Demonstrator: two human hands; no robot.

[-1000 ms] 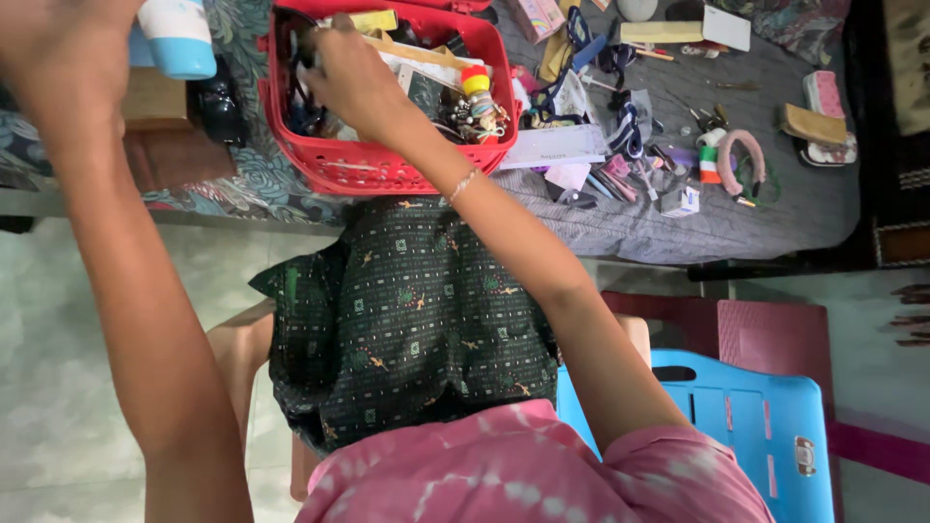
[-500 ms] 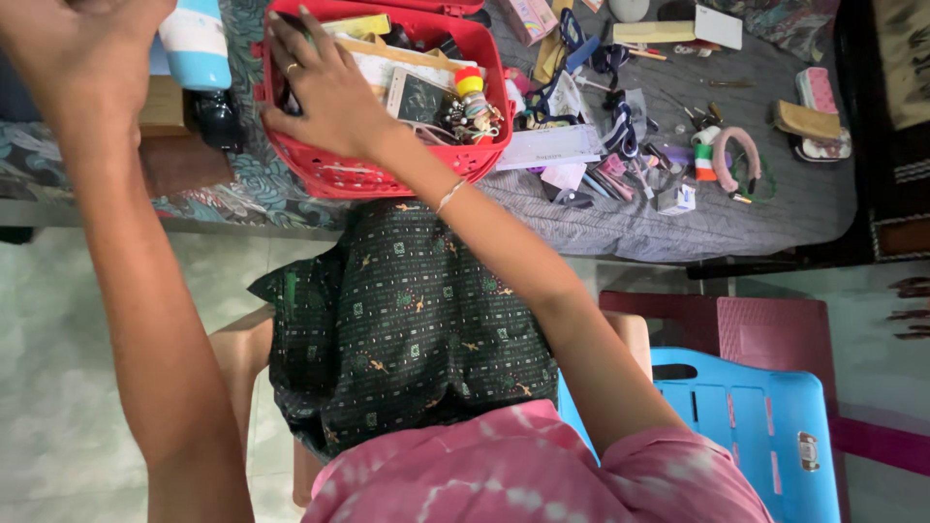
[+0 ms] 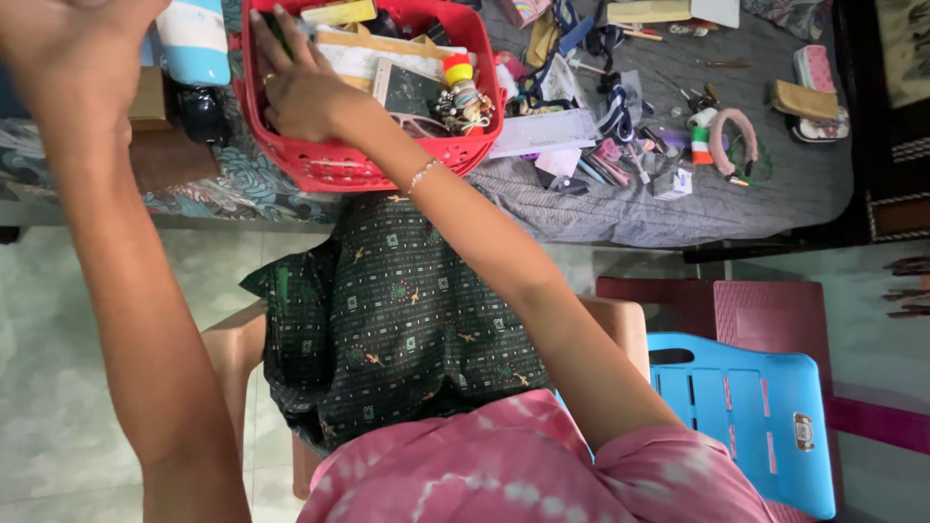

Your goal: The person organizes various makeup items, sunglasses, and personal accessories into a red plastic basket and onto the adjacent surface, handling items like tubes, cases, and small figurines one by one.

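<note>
Right hand (image 3: 300, 92) reaches into the red slotted plastic basket (image 3: 387, 165), fingers curled over its contents; grip unclear. Left hand (image 3: 73, 58) raised, state unclear. Basket packed; many trinkets lie on the grey cloth (image 3: 678, 208).

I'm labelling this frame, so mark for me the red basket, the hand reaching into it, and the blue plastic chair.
red basket (image 3: 387, 167): head view, on its front wall.
right hand (image 3: 295, 92): head view, on the back of the hand, inside the basket.
blue plastic chair (image 3: 746, 412): head view, on its slatted panel.
</note>
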